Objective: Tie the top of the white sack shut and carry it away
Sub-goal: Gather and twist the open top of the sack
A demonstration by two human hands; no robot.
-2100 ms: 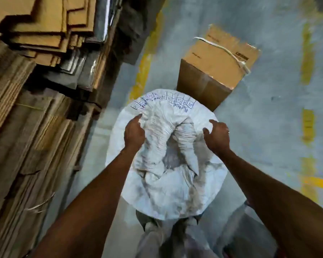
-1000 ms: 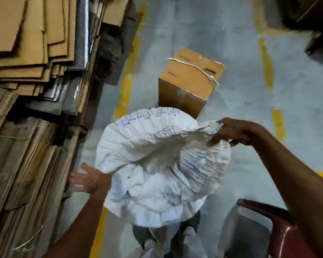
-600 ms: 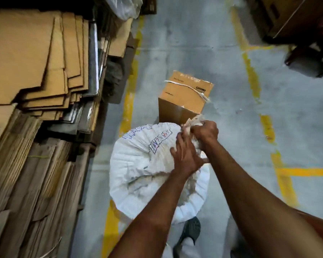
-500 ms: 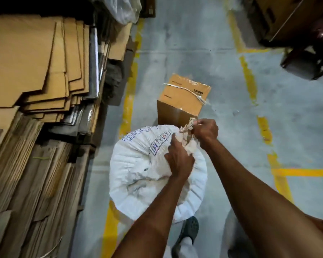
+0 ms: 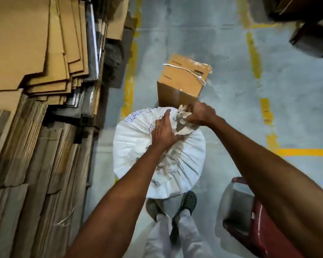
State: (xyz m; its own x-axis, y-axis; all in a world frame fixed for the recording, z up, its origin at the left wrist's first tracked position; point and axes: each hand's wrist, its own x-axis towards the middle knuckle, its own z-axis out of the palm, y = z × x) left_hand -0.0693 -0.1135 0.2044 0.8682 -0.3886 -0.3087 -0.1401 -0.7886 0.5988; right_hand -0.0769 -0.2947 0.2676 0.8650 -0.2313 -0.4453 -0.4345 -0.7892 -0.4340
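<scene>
The white sack point(image 5: 136, 146) stands full and upright on the grey floor in front of my feet, with blue print along its far left edge. Its top cloth is gathered into a bunch point(image 5: 182, 118) at the far right of the sack. My right hand point(image 5: 200, 114) is closed around that bunch from the right. My left hand point(image 5: 163, 130) lies flat on the sack just left of the bunch, fingers extended and pressing the folds down. I see no cord around the bunch.
A cardboard box point(image 5: 183, 79) bound with a white cord stands right behind the sack. Stacks of flattened cardboard point(image 5: 32, 90) fill the left side. A dark red chair point(image 5: 250, 216) is at my right. Yellow lines point(image 5: 254, 53) mark the floor.
The sack's open top has been drawn together into a bunch at its far right. My left hand came from the sack's left side up to the bunch; my right hand keeps holding it.
</scene>
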